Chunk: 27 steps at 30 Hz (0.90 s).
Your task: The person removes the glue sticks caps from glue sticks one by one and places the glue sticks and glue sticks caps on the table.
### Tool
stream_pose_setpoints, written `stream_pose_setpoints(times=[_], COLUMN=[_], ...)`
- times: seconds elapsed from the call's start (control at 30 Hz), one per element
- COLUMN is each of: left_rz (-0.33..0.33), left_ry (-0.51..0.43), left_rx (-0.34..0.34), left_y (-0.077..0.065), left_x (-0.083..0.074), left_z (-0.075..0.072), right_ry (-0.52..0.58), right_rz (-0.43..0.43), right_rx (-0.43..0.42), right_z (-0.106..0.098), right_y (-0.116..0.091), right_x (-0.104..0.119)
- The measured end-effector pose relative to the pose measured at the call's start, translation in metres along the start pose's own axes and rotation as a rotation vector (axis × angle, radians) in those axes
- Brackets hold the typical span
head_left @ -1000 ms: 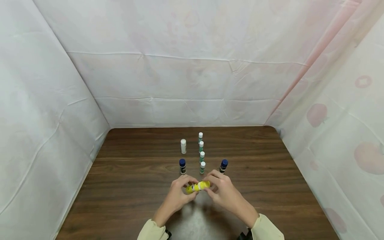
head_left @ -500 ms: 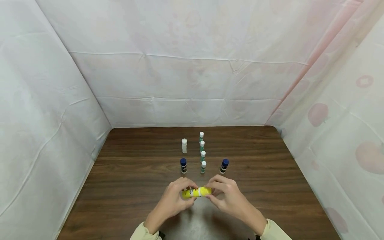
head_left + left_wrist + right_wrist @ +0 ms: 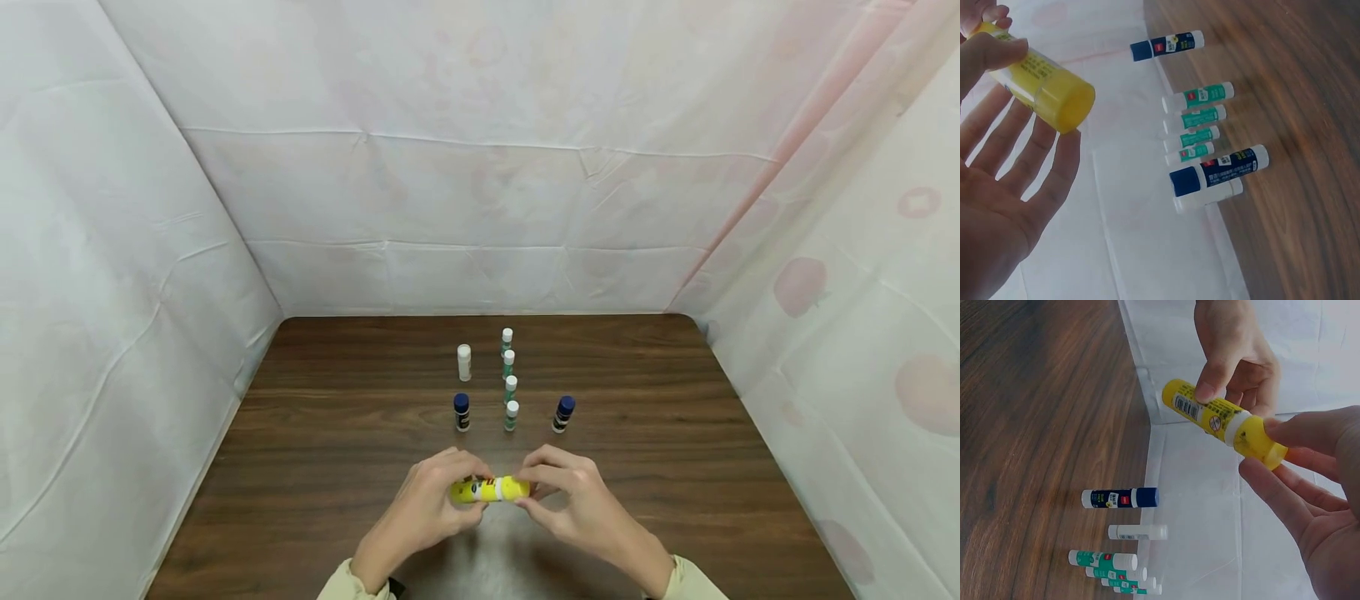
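Observation:
A yellow glue stick point(image 3: 489, 490) is held sideways above the near part of the table, between both hands. My left hand point(image 3: 432, 500) pinches its body between thumb and fingers. At the other end, my right hand point(image 3: 573, 500) pinches the yellow cap point(image 3: 1259, 444) with thumb and fingertips. The right wrist view shows a barcode and dark print on the body, with a white band just below the cap. Beyond the hands, two blue-capped glue sticks stand upright, one on the left point(image 3: 462, 412) and one on the right point(image 3: 563, 414).
Several small green glue sticks point(image 3: 512, 416) with white caps stand in a line running away from me. Left of them is a white glue stick point(image 3: 464, 363). All stand on the brown wooden table point(image 3: 337, 417), with a white cloth point(image 3: 480, 192) hanging behind and at the sides.
Both hands have come slightly nearer my body with the yellow glue stick, which has turned from tilted to nearly level across the view. The standing glue sticks keep their places.

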<state>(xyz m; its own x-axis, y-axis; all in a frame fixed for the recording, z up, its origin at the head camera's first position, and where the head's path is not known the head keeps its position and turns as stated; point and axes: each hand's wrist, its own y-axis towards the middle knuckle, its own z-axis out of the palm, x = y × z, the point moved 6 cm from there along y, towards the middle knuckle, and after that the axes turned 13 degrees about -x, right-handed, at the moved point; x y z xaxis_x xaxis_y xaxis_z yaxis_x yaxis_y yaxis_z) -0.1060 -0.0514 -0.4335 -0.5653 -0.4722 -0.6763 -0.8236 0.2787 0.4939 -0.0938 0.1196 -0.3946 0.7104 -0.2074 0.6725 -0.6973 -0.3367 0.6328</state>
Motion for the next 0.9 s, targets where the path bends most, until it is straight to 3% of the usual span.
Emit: stream_pose_setpoints(times=[0.27, 0.7, 0.9], left_rz=[-0.001, 0.001, -0.005], left_ry=[-0.038, -0.083, -0.096], left_rx=[0.068, 0.121, 0.153], left_y=[-0.0040, -0.0069, -0.0052], left_x=[-0.0009, -0.0004, 0.0009], left_z=[-0.0019, -0.0017, -0.0008], right_ry=[0.025, 0.051, 0.053], right_rz=[-0.046, 0.009, -0.063], right_rx=[0.043, 0.089, 0.101], right_z=[0.0025, 0.0033, 0.0031], right_y=[-0.0045, -0.0061, -0.0045], right_x=[0.0027, 0.0013, 0.0036])
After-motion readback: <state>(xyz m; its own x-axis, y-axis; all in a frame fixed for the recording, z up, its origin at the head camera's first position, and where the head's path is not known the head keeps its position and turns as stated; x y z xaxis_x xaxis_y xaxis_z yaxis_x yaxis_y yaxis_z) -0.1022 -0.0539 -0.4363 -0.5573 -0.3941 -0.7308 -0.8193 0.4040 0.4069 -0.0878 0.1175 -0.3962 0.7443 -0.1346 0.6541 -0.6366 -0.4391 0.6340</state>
